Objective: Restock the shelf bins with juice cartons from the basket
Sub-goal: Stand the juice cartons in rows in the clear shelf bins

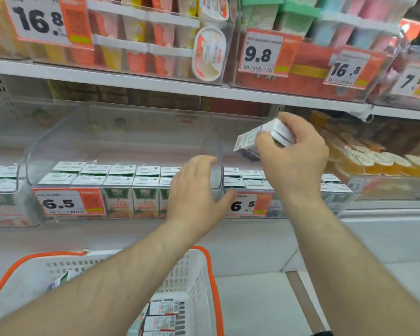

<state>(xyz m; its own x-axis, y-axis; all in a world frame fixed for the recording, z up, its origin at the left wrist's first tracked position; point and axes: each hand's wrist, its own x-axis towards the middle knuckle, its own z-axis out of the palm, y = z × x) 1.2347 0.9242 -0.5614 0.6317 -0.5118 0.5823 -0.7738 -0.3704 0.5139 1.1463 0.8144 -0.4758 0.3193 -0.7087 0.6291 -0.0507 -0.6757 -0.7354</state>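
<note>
My right hand [294,151] grips a small white and purple juice carton [260,139], tilted, above the right clear shelf bin [243,204]. My left hand [194,190] hovers with relaxed fingers by the front corner of the middle clear bin [121,132], which holds rows of green and white cartons [121,187]. It holds nothing. The white basket [194,282] with orange rim sits below my arms, with several cartons [163,316] lying inside.
Another bin of cartons [0,190] stands at the far left. A bin of orange jelly cups [364,158] is at the right. The upper shelf [155,83] carries tubs, cartons and price tags. Grey floor [252,301] lies beside the basket.
</note>
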